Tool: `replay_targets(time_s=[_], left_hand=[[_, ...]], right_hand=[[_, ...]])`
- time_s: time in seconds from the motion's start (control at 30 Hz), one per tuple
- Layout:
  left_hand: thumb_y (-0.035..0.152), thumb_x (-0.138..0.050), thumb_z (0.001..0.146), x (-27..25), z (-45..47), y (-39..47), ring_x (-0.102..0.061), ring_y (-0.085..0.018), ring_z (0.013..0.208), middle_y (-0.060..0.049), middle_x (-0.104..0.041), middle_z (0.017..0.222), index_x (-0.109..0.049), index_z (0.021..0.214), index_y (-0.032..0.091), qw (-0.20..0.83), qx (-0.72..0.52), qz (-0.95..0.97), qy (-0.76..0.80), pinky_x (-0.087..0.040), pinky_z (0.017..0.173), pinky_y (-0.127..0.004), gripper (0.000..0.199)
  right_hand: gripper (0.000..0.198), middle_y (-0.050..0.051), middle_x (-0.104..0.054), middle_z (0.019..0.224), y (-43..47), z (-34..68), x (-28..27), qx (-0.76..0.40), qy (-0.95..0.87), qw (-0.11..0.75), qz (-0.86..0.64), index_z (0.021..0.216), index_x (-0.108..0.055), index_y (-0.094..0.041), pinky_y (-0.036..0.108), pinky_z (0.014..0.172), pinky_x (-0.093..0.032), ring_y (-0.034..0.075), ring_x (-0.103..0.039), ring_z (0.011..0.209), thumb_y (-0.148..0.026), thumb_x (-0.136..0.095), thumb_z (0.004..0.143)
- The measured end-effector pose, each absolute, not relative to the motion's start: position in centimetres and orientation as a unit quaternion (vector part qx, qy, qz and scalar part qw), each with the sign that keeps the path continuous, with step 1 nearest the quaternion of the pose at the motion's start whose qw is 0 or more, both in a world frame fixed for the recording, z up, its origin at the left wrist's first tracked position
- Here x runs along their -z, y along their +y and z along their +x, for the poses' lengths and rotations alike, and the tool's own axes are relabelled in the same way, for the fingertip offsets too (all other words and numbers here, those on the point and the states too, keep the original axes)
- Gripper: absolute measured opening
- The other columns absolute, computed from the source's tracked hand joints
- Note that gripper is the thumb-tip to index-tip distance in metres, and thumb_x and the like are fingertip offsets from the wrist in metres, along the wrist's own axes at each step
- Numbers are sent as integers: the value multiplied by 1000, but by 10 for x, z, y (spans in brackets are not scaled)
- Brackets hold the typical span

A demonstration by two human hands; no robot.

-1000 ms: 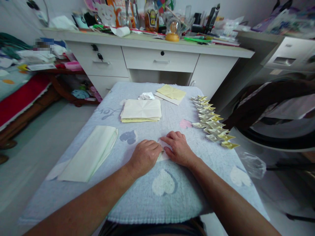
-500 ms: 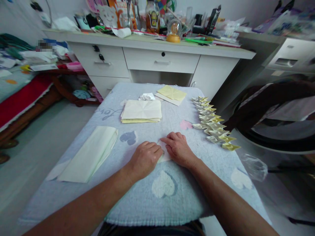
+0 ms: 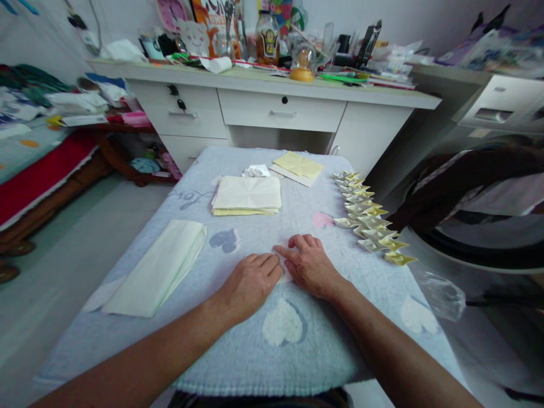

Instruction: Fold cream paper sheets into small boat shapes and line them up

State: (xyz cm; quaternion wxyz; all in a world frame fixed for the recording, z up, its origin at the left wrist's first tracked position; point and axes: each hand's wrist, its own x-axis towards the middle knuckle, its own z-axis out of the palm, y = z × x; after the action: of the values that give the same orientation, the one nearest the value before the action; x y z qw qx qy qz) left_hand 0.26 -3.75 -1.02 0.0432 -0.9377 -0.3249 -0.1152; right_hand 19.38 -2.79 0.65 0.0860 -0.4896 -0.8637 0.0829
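Note:
A small piece of folded pale paper lies on the cloth-covered table, mostly hidden under my hands. My left hand is closed, its fingertips pinching the paper's left side. My right hand presses the paper from the right, index finger stretched along its top and the other fingers bent. Several small folded paper boats, white and yellow, stand in rows to the right. Ahead sits a stack of creased paper sheets.
A long folded white sheet lies at the left. Behind the stack are a crumpled white paper and a yellow sheet over a white one. A cluttered desk stands beyond, and a washing machine at the right.
My right index finger has shifted slightly over the paper, and less of the paper shows. My left hand stays at its left side. The camera view has tilted a little.

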Motion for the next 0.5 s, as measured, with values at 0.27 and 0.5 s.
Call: replay_targets(time_s=[0.27, 0.5], left_hand=[[7, -52, 85, 15, -10, -46, -63, -24, 99, -12, -67, 110, -63, 101, 11, 86, 149, -934, -312, -54, 83, -38, 19], [4, -49, 85, 14, -30, -62, -65, -24, 96, -13, -69, 106, -64, 101, 12, 107, 156, -920, -344, -54, 80, -38, 23]], right_hand=[[41, 9, -53, 115, -27, 193, -8, -78, -858, 77, -502, 133, -52, -30, 39, 88, -33, 25, -42, 102, -28, -49, 92], [42, 9, -52, 115, -27, 192, -8, -85, -857, 83, -501, 134, -51, -28, 40, 90, -32, 25, -42, 102, -29, -49, 92]])
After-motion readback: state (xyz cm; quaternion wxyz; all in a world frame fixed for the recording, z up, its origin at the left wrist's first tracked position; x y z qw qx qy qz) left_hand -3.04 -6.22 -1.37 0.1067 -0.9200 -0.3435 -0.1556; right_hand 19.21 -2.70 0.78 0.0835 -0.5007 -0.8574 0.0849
